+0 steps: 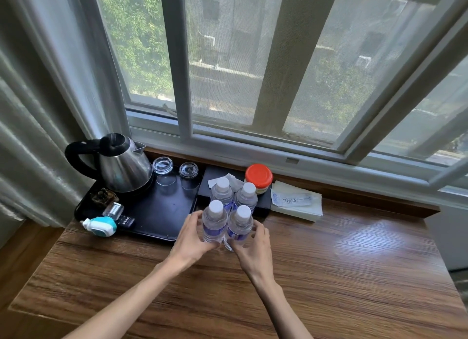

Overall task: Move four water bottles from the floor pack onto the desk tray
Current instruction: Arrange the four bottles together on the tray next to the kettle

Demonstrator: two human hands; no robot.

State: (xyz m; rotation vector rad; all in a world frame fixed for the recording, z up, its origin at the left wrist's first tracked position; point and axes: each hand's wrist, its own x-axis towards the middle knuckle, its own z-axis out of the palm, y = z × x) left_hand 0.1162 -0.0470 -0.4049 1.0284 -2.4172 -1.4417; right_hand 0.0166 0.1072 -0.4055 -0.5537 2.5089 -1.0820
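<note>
Several clear water bottles with white caps and blue labels stand upright in a tight cluster on the wooden desk (329, 262), just right of the black tray (162, 212). My left hand (191, 240) wraps the front left bottle (214, 222). My right hand (253, 247) grips the front right bottle (239, 224). Behind them stand the back left bottle (222, 190) and the back right bottle (247, 195), over a flat black box (263, 199). The floor pack is out of view.
On the tray stand a steel kettle (124, 166), two upturned glasses (163, 169), sachets and a teal-and-white item (101, 226). A jar with a red lid (258, 177) and paper packets (296, 202) lie by the window sill. A curtain hangs at left.
</note>
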